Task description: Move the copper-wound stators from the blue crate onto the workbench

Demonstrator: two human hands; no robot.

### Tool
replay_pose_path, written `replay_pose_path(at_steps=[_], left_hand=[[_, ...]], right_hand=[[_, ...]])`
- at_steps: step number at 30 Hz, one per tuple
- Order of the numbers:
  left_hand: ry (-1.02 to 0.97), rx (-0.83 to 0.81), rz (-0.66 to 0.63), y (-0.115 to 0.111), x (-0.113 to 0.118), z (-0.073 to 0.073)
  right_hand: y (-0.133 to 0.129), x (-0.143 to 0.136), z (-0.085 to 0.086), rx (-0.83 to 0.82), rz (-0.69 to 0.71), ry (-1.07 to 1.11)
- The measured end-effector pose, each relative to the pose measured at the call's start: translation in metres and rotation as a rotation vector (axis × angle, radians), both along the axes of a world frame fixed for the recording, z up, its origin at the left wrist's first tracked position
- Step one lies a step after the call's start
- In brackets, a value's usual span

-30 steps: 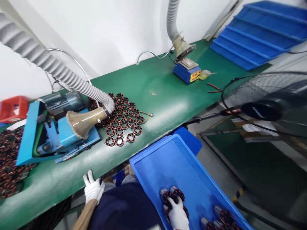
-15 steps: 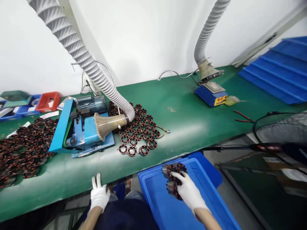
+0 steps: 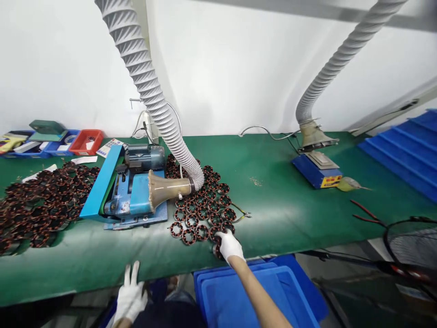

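Note:
My right hand point(image 3: 231, 246), in a white glove, is at the green bench's front edge, its fingers wrapped on dark ring-shaped coils point(image 3: 218, 250) at the near right corner of a group of similar rings point(image 3: 203, 213). How many rings it grips is hidden. Lower left, my gloved left hand point(image 3: 131, 291) rests by the bench edge with two fingers stretched out and nothing in it. Between the ring group and a larger heap of rings point(image 3: 51, 200) stands a blue belt machine point(image 3: 136, 189) with a suction funnel point(image 3: 169, 189).
Blue trays point(image 3: 259, 291) sit below the bench edge. A blue device point(image 3: 316, 171) stands under a second hose point(image 3: 336, 57). Red-handled pliers point(image 3: 365, 212), a fan point(image 3: 413, 241) and stacked blue trays point(image 3: 406, 146) are to the right. Small bins point(image 3: 87, 142) line the back left.
My right hand has moved from above the blue tray, up and left to the bench with the rings, and the tray below shows no rings. The camera view has shifted.

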State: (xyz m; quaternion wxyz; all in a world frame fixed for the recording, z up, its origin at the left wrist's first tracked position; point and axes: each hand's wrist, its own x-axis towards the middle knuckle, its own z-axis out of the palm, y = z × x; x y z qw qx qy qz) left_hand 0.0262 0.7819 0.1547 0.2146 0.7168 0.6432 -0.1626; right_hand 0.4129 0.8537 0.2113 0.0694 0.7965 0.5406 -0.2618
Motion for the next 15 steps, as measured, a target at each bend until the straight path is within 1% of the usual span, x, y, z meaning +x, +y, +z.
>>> replay_pose_path(at_steps=[3,5,7,8,9,10,11,13,15], left_hand=[[0.033,-0.002,0.022,0.001,0.003,-0.001],[0.049,0.004,0.03,0.002,0.006,0.001],[0.069,0.008,0.034,0.004,0.008,0.003],[0.079,0.006,0.032,0.005,0.008,0.005],[0.091,0.001,0.026,0.007,0.009,0.007],[0.104,-0.006,0.017,0.007,0.009,0.01],[0.117,-0.013,0.007,0.008,0.009,0.012],[0.153,-0.025,-0.007,0.01,0.009,0.016],[0.186,-0.028,-0.021,0.012,0.009,0.018]], right_hand=[[0.02,-0.004,0.003,0.092,-0.046,0.038],[0.027,-0.002,0.013,0.173,-0.08,0.074],[0.02,0.008,0.028,0.275,-0.133,0.102],[0.008,0.018,0.035,0.324,-0.173,0.108],[-0.01,0.03,0.041,0.365,-0.224,0.107],[-0.036,0.045,0.045,0.388,-0.288,0.097],[-0.069,0.06,0.049,0.388,-0.369,0.078],[-0.152,0.088,0.051,0.315,-0.575,0.018],[-0.247,0.098,0.053,0.17,-0.817,-0.058]])
